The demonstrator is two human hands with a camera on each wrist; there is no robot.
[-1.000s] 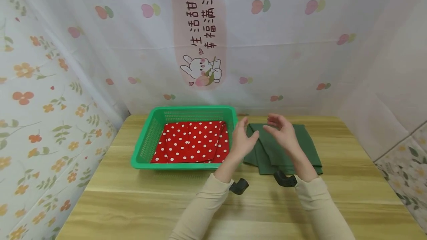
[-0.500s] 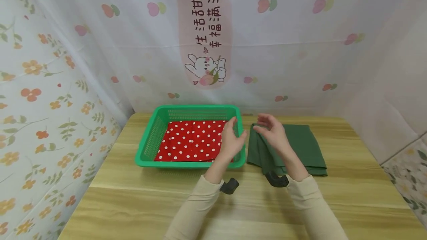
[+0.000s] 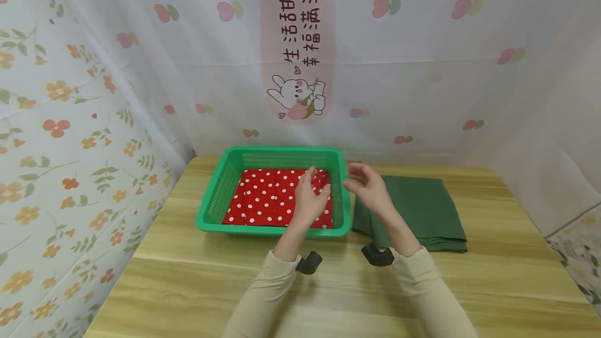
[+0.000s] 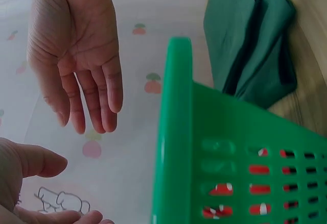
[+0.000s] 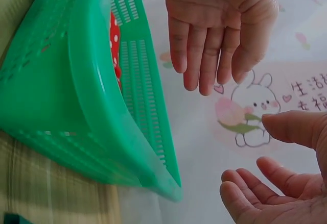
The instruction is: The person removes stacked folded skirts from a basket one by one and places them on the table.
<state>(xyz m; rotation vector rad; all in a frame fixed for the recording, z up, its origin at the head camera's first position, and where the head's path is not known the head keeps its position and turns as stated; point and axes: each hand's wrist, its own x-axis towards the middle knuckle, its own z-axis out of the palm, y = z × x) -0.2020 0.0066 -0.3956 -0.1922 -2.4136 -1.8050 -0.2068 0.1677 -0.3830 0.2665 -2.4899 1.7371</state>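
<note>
My left hand (image 3: 310, 201) hovers above the right part of a green plastic basket (image 3: 218, 181), fingers relaxed and nothing in them. Inside the basket lies a folded red cloth with white dots (image 3: 263, 197). My right hand (image 3: 370, 190) hangs in the air beside the basket's right rim, also holding nothing, its palm turned toward the left hand. Below and to its right a folded dark green cloth (image 3: 418, 207) rests on the table; its left part is partly covered by the hand and wrist. In the left wrist view both palms face each other beyond the basket rim (image 4: 176, 106).
The wooden table (image 3: 197, 286) carries the basket and the green cloth toward its back edge. A white printed curtain (image 3: 422, 93) hangs right behind it. A floral curtain (image 3: 94, 171) borders the left side. Each wrist carries a black mount (image 3: 310, 263).
Both empty hands have moved left together, the left one from the basket's right edge to over the red cloth, the right one from above the green cloth to near the rim. The head view has shifted slightly.
</note>
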